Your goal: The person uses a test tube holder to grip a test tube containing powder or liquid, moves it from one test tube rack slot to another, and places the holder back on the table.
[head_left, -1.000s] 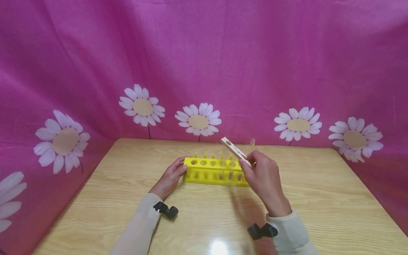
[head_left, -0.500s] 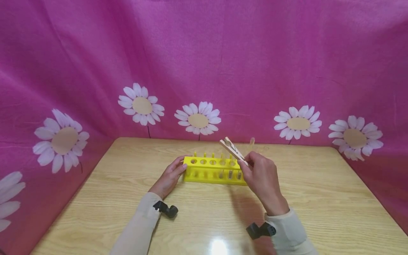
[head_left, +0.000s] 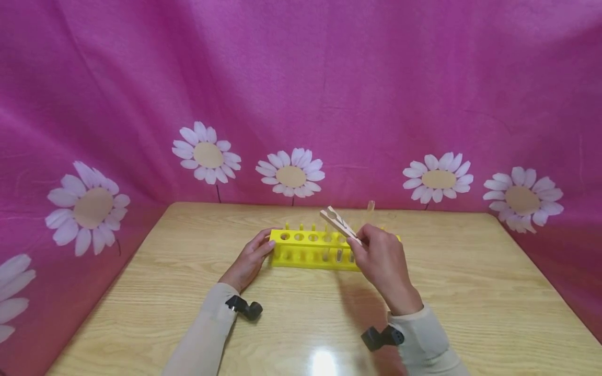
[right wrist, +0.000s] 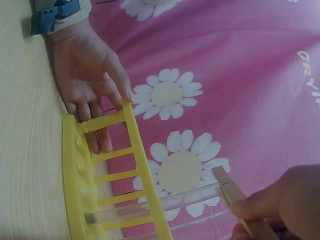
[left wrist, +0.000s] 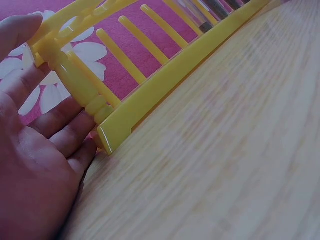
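Note:
The yellow test tube rack [head_left: 301,264] stands on the table. My left hand [head_left: 246,263] grips its left end, the thumb at the top plate and the fingers behind the end post. My right hand [head_left: 386,266] pinches a wooden clothespin [head_left: 342,225] above the rack's right half, its tips slightly apart and pointing up and left. In the right wrist view the clothespin [right wrist: 240,205] is beside the mouth of a clear test tube [right wrist: 165,204] standing in the rack; whether it encloses the tube I cannot tell. My right hand hides part of the rack.
More clear tubes stand in the rack's right part, with another test tube [head_left: 371,207] rising behind my right hand. Empty holes [head_left: 285,236] and drying pegs line the rack's left part. A pink flowered cloth [head_left: 367,94] hangs behind the wooden table [head_left: 291,318].
The clothespin has shifted slightly left and down with my right hand, and its tips have spread apart. My left hand keeps its hold on the rack.

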Available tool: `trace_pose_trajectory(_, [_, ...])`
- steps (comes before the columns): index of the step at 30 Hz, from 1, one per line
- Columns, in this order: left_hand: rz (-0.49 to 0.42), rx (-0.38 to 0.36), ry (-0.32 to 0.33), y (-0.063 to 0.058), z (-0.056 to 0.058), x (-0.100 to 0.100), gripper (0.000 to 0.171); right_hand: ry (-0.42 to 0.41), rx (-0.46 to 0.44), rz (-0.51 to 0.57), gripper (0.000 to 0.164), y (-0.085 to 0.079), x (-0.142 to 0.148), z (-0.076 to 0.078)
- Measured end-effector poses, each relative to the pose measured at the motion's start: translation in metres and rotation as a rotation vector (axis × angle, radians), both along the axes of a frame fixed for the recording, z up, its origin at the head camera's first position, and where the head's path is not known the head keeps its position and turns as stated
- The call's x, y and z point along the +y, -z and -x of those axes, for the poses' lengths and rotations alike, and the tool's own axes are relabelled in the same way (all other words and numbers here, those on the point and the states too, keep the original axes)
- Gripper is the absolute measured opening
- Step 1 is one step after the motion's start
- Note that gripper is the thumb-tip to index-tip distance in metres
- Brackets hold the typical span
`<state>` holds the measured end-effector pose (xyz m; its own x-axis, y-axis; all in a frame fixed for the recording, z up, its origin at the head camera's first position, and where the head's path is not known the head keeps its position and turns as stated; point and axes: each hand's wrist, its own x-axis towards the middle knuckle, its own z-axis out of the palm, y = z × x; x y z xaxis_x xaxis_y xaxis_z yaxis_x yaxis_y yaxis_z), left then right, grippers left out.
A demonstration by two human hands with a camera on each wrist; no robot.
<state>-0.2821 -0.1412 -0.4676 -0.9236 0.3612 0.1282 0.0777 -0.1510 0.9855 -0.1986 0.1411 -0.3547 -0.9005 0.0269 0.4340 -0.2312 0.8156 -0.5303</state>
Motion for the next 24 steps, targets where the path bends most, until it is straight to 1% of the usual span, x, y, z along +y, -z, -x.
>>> trace_pose_trajectory(4, [0.000,0.001,0.000,0.0003,0.0000,-0.0005,0.043,-0.022,0.006,-0.020,0.015,0.0013,0.0017,0.0006])
trace_pose_trajectory(6, [0.001,0.005,-0.001,0.0007,0.0004,-0.0008,0.043,-0.028,-0.009,-0.026,0.015,0.0015,0.0020,0.0007])
trace_pose_trajectory(9, [0.008,0.005,-0.010,0.0006,0.0005,-0.0009,0.043,-0.029,-0.054,-0.035,0.015,0.0012,0.0015,0.0011])
trace_pose_trajectory(13, [0.018,-0.012,-0.018,-0.0010,0.0000,-0.0004,0.044,-0.020,-0.102,-0.054,0.015,0.0017,0.0010,0.0019])
trace_pose_trajectory(21, [0.013,-0.031,-0.018,-0.0011,0.0013,0.0003,0.043,-0.010,-0.148,-0.074,0.016,0.0058,0.0007,0.0044])
trace_pose_trajectory(24, [0.009,-0.035,-0.019,-0.0006,0.0014,0.0003,0.043,-0.009,-0.145,-0.080,0.016,0.0071,0.0004,0.0053])
